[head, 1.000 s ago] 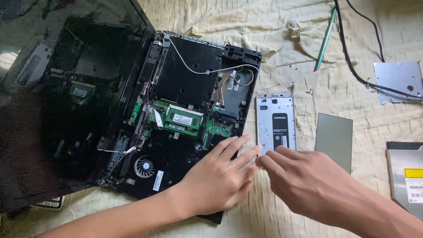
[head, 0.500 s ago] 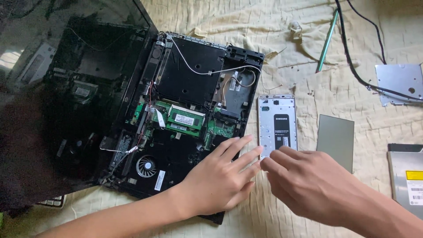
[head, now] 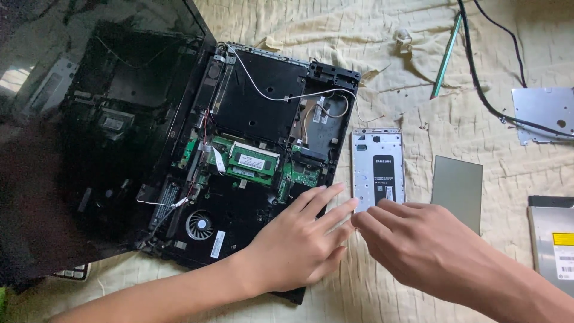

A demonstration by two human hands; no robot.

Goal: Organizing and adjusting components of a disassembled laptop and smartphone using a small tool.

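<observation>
- One view only, from our head camera, and we are looking down at both our hands over a cream cloth (head: 418, 72) spread under the work.
- We are resting our left hand (head: 299, 245) flat, fingers spread and gripping nothing, on the lower right corner of the opened laptop base (head: 257, 107), hiding that corner.
- We are reaching with our right hand (head: 418, 245), fingers loosely curled and holding nothing we can see, its fingertips touching the lower end of the back-opened phone (head: 378, 173), which is lying on the cloth just right of the laptop.
- We are covering the phone's bottom edge, so we cannot tell whether anything is pinched there.
- We are seeing the laptop's dark screen (head: 89, 137) only as a glare-filled reflection on the left, cut off by the frame.
- We are also seeing a grey rectangular plate (head: 457, 191) just right of the phone, a drive (head: 553, 245) cut off at the right edge, and a metal bracket (head: 544, 113) under a black cable (head: 478, 84).
- We are keeping both hands nearly where they were half a second ago; our right fingertips have crept slightly nearer the phone.
</observation>
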